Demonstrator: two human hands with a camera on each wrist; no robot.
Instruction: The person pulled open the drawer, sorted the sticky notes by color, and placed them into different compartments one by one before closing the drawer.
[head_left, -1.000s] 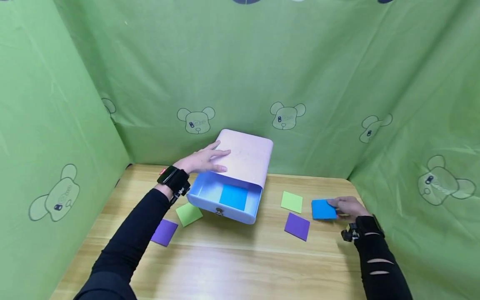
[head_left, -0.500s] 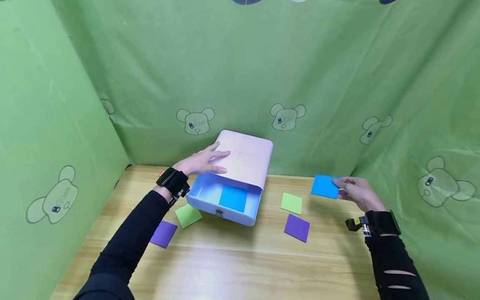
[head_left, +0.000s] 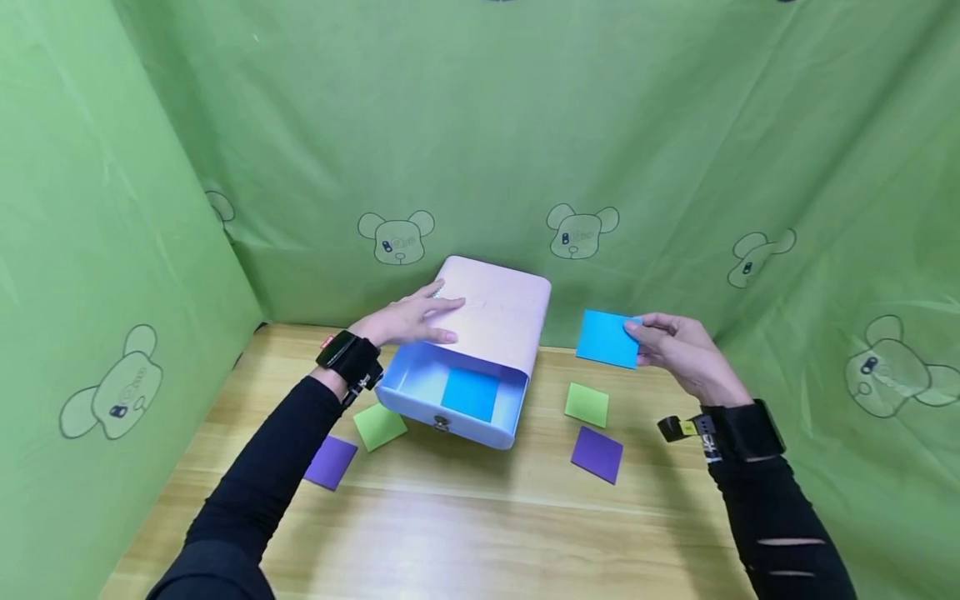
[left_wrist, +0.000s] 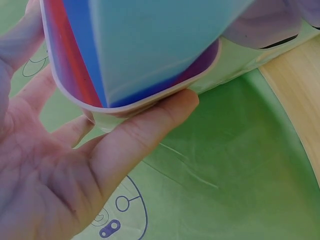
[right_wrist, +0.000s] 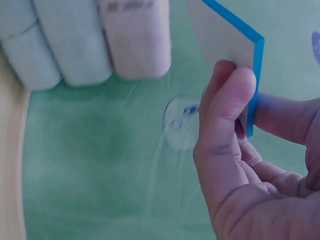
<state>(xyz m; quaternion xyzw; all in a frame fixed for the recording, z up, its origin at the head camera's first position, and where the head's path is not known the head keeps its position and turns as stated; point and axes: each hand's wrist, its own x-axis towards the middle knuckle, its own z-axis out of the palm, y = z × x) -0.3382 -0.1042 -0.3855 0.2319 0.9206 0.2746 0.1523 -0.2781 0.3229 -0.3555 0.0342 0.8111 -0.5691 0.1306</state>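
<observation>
My left hand (head_left: pixel 405 321) rests with spread, mostly straight fingers on the left edge of a pink box case (head_left: pixel 501 312). Its pale blue drawer (head_left: pixel 408 379) is pulled out toward me and holds a blue sticky-note pad (head_left: pixel 470 394). In the left wrist view my thumb (left_wrist: pixel 145 132) lies along the case's rim. My right hand (head_left: pixel 690 354) pinches another blue sticky-note pad (head_left: pixel 606 339) above the table, right of the box. The right wrist view shows this pad (right_wrist: pixel 257 70) edge-on between thumb and fingers.
On the wooden table (head_left: pixel 465 533) lie a green pad (head_left: pixel 587 405) and a purple pad (head_left: pixel 597 454) right of the box. Another green pad (head_left: pixel 380 427) and purple pad (head_left: pixel 331 463) lie left of it. Green cloth (head_left: pixel 495 125) with bear faces surrounds the back and sides.
My right hand has lifted its blue sticky-note pad off the table and carried it up and left toward the box. The left hand stays on the case.
</observation>
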